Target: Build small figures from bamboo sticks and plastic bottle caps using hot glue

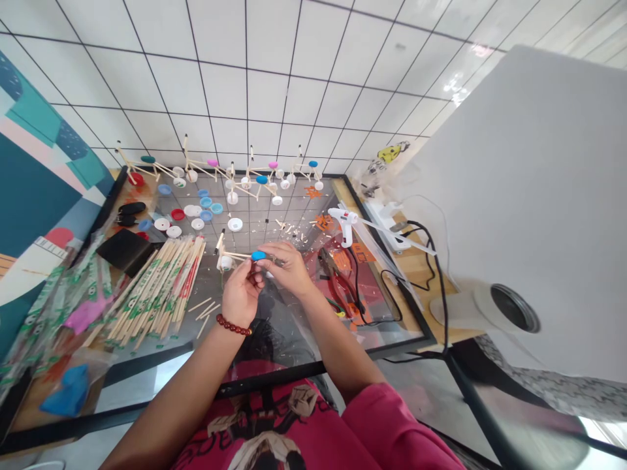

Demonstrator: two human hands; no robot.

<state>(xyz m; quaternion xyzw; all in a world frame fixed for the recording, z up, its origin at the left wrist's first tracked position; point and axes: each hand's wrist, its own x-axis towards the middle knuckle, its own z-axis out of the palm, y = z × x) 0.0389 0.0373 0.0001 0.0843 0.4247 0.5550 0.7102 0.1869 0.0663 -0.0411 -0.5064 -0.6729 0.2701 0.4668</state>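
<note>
Low over the glass tabletop, a small model bicycle made of wooden sticks (236, 255) has a white bottle-cap wheel (225, 262) and an upright handlebar tipped in black. On it sits a blue oval seat (258, 256) that looks like clay. My left hand (241, 297), with a red bead bracelet, is closed on the frame just under the seat. From the right, my right hand (289, 266) pinches the blue seat between thumb and fingers. My fingers hide the bicycle's rear part.
Similar stick bicycles (262, 180) stand along the wall. Loose bottle caps (206, 202) lie at left, near paper-wrapped chopsticks (157, 287) and a black block (126, 251). To the right are a white glue gun (344, 222), its cord, and red-handled pliers (343, 287). Blue clay (66, 390) sits front left.
</note>
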